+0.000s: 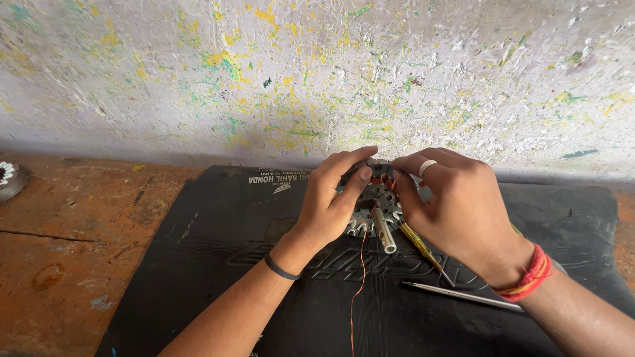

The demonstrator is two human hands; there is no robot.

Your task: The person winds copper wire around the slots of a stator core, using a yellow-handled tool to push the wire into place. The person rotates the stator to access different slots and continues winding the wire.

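A round metal stator core with slotted teeth and a short metal shaft lies on a black rubber mat. My left hand grips its left rim, thumb over the top face. My right hand, a silver ring on one finger, covers its right side and pinches thin copper wire near the top teeth. The wire trails down over the mat toward me. A yellow-handled tool sticks out from under my right hand.
A thin metal rod lies on the mat below my right wrist. The mat rests on a worn orange-brown bench. Another round metal part sits at the far left edge. A paint-splattered wall rises right behind.
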